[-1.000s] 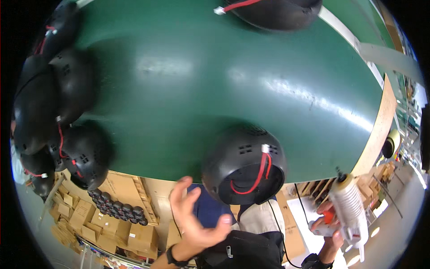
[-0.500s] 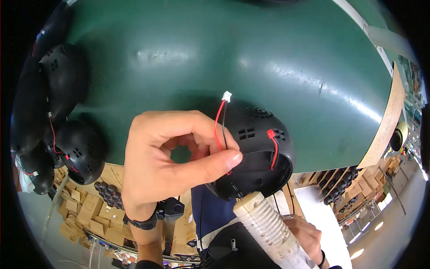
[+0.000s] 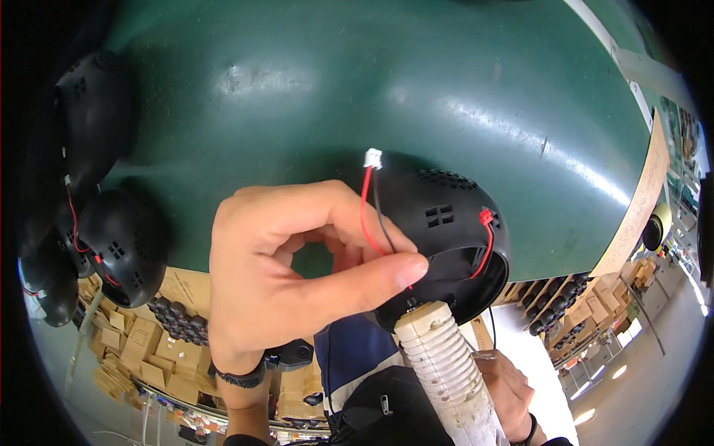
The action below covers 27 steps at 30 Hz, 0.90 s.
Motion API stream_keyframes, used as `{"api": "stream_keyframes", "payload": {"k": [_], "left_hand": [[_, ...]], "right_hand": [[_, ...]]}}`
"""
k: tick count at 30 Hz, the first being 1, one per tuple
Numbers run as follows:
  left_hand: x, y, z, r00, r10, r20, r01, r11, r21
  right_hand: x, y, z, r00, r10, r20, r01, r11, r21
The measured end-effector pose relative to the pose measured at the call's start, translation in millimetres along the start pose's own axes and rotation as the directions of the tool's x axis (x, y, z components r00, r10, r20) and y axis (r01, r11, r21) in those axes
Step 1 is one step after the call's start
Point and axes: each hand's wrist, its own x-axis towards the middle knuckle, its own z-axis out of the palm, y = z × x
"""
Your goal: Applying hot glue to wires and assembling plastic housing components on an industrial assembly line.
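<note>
My left hand (image 3: 297,275) pinches a red-and-black wire lead (image 3: 366,204) between thumb and forefinger. The lead's white connector (image 3: 373,158) sticks up free above the fingers. Behind the fingertips is a rounded black plastic housing (image 3: 446,193) with slotted vents, its round opening toward me. A second lead with a red connector (image 3: 486,216) comes out of that opening. A white ribbed tool that looks like a glue gun (image 3: 439,357) has its dark tip at the opening's lower rim. My right hand (image 3: 509,394) is closed on it; the barrel partly hides the grip.
Several more black housings (image 3: 123,241) with leads sit along the left side of the green table (image 3: 297,119). A wooden edge strip (image 3: 639,193) borders the table on the right. Cardboard boxes (image 3: 145,342) and racked black parts (image 3: 558,305) are beyond the near edge.
The housing has shifted right, its opening turned a little. My left fingertips have moved slightly right with the lead still pinched. The tool has become more upright, its tip still at the rim.
</note>
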Motion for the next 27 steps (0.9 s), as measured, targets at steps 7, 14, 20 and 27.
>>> {"api": "stream_keyframes", "payload": {"k": [7, 14, 20, 27], "left_hand": [[-14, -4, -10, 0.997, 0.058, -0.051, -0.056, 0.998, 0.038], [-21, -9, -30, 0.925, 0.333, 0.184, -0.366, 0.911, 0.193], [-32, -31, 0, 0.958, 0.167, 0.235, -0.263, 0.840, 0.475], [-103, -56, 25, 0.979, 0.017, -0.203, 0.058, 0.933, 0.356]], "right_hand": [[1, -3, -7, 1.000, 0.012, 0.015, -0.013, 0.999, 0.042], [-60, 79, 20, 0.970, -0.229, 0.078, 0.214, 0.963, 0.167], [-24, 18, -9, 0.985, 0.072, -0.154, -0.066, 0.997, 0.046], [-52, 32, -9, 0.966, 0.161, -0.204, -0.158, 0.987, 0.032]]}}
